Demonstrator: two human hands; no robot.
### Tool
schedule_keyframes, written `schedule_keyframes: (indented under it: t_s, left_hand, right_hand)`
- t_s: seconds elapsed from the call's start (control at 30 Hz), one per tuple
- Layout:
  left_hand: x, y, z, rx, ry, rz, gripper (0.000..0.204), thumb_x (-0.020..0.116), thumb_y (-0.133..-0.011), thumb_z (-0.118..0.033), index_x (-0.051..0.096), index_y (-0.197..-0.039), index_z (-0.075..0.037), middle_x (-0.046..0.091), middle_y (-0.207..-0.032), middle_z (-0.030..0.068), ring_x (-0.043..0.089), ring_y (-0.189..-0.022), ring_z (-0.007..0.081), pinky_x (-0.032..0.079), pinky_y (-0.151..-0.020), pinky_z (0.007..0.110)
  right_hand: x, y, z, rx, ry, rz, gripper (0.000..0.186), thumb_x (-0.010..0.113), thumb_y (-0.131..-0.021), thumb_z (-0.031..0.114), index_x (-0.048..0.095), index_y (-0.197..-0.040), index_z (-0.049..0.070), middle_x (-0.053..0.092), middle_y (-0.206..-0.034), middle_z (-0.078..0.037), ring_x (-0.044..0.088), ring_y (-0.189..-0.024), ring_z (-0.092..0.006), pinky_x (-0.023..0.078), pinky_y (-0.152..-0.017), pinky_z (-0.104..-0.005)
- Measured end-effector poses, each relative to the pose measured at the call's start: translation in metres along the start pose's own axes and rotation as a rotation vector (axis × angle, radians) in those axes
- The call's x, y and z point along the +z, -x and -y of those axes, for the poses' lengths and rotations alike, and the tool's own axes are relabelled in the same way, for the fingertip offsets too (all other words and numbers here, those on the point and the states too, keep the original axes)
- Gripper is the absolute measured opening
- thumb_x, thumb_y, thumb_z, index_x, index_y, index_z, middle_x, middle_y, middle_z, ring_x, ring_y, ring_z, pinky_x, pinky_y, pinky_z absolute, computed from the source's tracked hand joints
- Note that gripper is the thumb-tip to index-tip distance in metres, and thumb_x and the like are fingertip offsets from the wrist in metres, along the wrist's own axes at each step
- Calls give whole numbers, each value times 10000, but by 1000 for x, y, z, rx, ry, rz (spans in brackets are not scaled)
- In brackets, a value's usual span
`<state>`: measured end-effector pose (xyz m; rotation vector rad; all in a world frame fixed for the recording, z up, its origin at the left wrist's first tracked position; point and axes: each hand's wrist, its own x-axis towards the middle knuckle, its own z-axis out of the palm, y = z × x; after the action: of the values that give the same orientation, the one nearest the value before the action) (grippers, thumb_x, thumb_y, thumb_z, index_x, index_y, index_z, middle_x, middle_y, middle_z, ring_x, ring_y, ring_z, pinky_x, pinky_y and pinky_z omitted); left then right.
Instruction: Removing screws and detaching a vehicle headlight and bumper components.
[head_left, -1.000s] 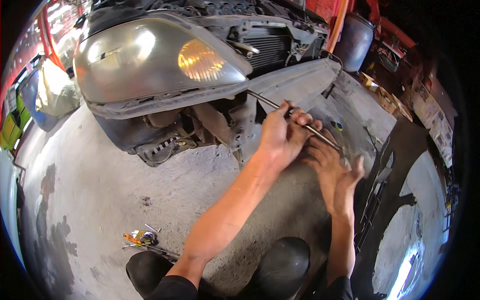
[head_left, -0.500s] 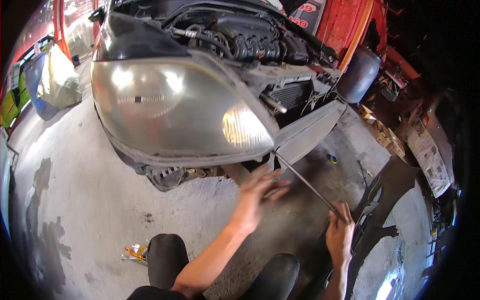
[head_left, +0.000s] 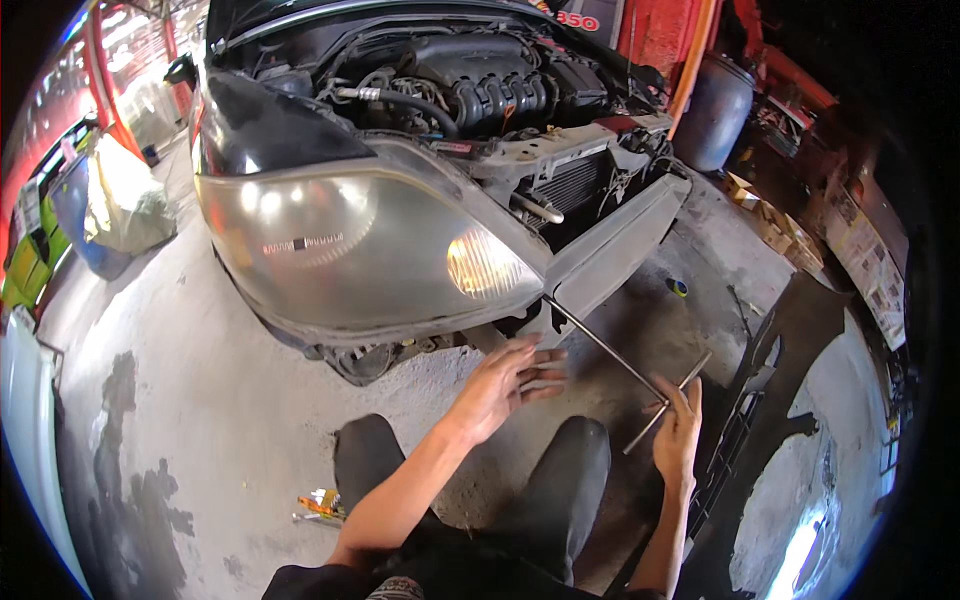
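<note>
A long T-handle wrench [head_left: 604,346] runs slantwise, its far end at the lower inner corner of a cloudy headlight [head_left: 350,262]; what that tip meets is hidden. The fingers of my right hand [head_left: 679,438] close round the wrench where shaft and crossbar join, and both bar ends stick out. Below the headlight's edge, my left hand [head_left: 490,390] hangs in the air, fingers apart and holding nothing. It is a short way left of the shaft. Beside the lamp is the grey bumper beam [head_left: 622,250] of a dark car, whose front cover is off.
The engine [head_left: 480,85] lies exposed above the headlight. A black bumper cover [head_left: 770,400] rests on the floor at my right. Small tools [head_left: 320,505] lie by my left knee. Farther off stand a blue barrel [head_left: 714,112] and a bagged bundle [head_left: 125,200].
The view has shifted, showing more of the engine. The wrench's crossbar has turned into sight at my right hand. My left hand stays open near the headlight.
</note>
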<state>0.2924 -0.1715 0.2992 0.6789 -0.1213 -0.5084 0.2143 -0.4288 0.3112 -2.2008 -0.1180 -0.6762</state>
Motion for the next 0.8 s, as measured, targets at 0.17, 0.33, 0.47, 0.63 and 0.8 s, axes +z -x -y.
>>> schedule_keyframes:
  t_s: [0.17, 0.33, 0.47, 0.63, 0.8]
  left_hand:
    - [19, -37, 17, 5, -78, -21, 389, 556, -922, -246, 455, -1223, -21, 556, -1183, 189, 582, -1062, 314, 472, -948, 474]
    - [36, -53, 35, 44, -38, -184, 287, 507, -965, -267, 519, -1110, -20, 627, -1057, 169, 631, -969, 303, 520, -885, 458]
    - [49, -71, 41, 65, -16, -295, 254, 479, -979, -273, 535, -1054, -36, 641, -1015, 159, 648, -944, 302, 549, -817, 440]
    - [47, -75, 42, 114, -32, -338, 223, 450, -990, -255, 520, -1020, -45, 639, -984, 144, 657, -916, 313, 563, -758, 429]
    - [52, -81, 47, 129, -10, -327, 218, 439, -995, -239, 516, -1031, -39, 634, -972, 148, 659, -890, 318, 569, -715, 441]
  right_hand:
    - [4, -14, 7, 54, -202, -38, 457, 311, -772, -113, 619, -1096, -15, 504, -947, -101, 533, -592, -138, 474, -536, -274]
    - [4, -29, -28, -392, -112, -106, 414, 308, -813, -85, 527, -1147, 22, 578, -1073, -146, 520, -567, -165, 441, -489, -266]
    - [-2, -39, -54, -742, -190, 78, 337, 562, -592, -73, 541, -891, 83, 566, -1265, -140, 538, -720, -318, 481, -618, -387]
    - [-18, -33, -48, -537, 25, 420, 371, 503, -815, 156, 561, -1161, 34, 543, -1281, -186, 504, -1018, -349, 436, -813, -444]
    - [1, -7, -62, -188, -214, -249, 551, 290, -970, 425, 445, -1279, -5, 450, -1311, -232, 381, -1235, -350, 280, -1022, -458]
